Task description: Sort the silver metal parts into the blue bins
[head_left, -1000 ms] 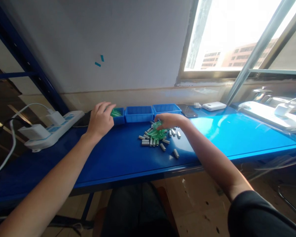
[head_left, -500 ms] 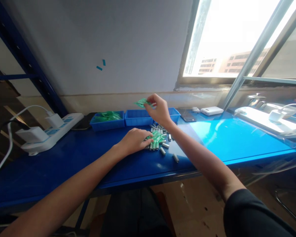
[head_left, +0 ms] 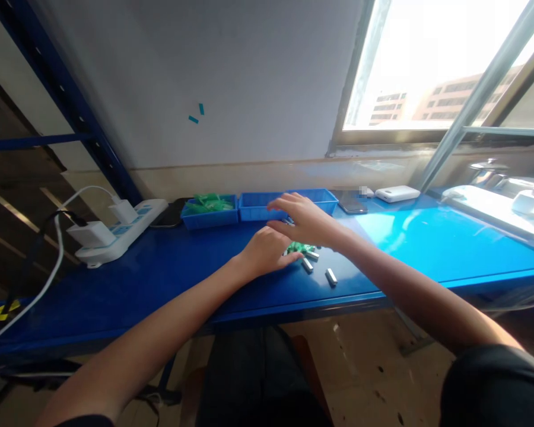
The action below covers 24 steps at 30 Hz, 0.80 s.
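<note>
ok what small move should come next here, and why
Probably pick up some of the green pieces lying among the metal pieces: the two are mixed on the table, while the left blue bin holds similar green material.

Our blue table [head_left: 178,279], with three trays in a row at the back
Side by side we see the left tray [head_left: 211,222], the middle tray [head_left: 256,212] and the right tray [head_left: 327,206]; nearer us lie small metal pieces [head_left: 308,265] with green pieces [head_left: 301,247] among them, partly hidden, and one lone metal piece [head_left: 331,277] near the front edge; on our left sit a white power strip [head_left: 97,255] and a flat dark object [head_left: 171,214], on our right a dark phone [head_left: 353,204], a white device [head_left: 397,193] and a long white strip [head_left: 485,207]
</note>
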### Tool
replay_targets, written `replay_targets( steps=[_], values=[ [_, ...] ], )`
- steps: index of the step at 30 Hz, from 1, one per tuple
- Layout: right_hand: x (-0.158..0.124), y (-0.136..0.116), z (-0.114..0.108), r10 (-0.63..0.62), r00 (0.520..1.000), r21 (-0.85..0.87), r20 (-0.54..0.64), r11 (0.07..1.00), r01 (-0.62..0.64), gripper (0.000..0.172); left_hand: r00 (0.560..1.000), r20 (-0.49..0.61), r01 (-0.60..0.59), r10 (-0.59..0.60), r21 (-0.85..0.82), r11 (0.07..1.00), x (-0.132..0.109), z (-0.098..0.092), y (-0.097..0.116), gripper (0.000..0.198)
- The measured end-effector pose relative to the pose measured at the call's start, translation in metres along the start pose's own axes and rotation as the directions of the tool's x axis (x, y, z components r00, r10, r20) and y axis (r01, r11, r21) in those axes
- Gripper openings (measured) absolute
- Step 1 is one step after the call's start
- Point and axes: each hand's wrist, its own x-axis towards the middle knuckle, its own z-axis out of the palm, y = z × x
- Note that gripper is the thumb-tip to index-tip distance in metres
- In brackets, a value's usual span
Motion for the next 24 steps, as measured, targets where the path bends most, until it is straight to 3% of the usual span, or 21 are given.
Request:
replay_targets(
  steps=[4,7,10,13,16,18,21,24],
  values=[
    [-0.086,0.006,0.003,0.081,0.993,-0.048,0.081,0.996,-0.078,0.038,1.0,0.02,-0.024,0.023,0.046,0.999,0.001,0.006,-0.002,0.024],
    [-0.116,0.012,0.019,0.095,0.989,-0.013,0.112,0.995,-0.094,0.034,0.999,-0.052,0.018,-0.014,0.063,0.998,0.001,0.006,-0.004,0.029],
    [-0.117,0.019,0.036,0.082,0.996,0.047,0.033,0.995,-0.083,0.024,0.995,-0.092,0.036,-0.038,-0.024,0.999,0.003,0.006,-0.006,0.031],
    [-0.108,0.025,0.045,0.089,0.996,0.098,-0.019,0.991,-0.087,0.025,0.999,-0.032,-0.038,0.033,-0.15,0.988,0.009,0.01,-0.008,0.045],
    [-0.103,0.029,0.047,0.083,0.996,0.121,-0.022,0.989,-0.08,0.025,0.991,0.066,-0.102,0.116,-0.187,0.977,0.015,0.016,-0.01,0.037],
    [-0.103,0.029,0.046,0.081,0.997,0.109,-0.011,0.991,-0.079,0.026,0.991,0.084,-0.087,0.1,-0.145,0.986,0.017,0.016,-0.009,0.03],
    [-0.104,0.029,0.044,0.096,0.995,0.075,0.011,0.992,-0.096,0.025,1.0,-0.014,-0.017,0.016,-0.059,0.998,0.017,0.004,-0.014,0.031],
    [-0.102,0.027,0.041,0.093,0.995,0.072,0.045,0.993,-0.097,0.024,0.965,-0.255,0.058,-0.057,-0.001,0.998,0.013,-0.023,-0.035,0.036]
  ],
)
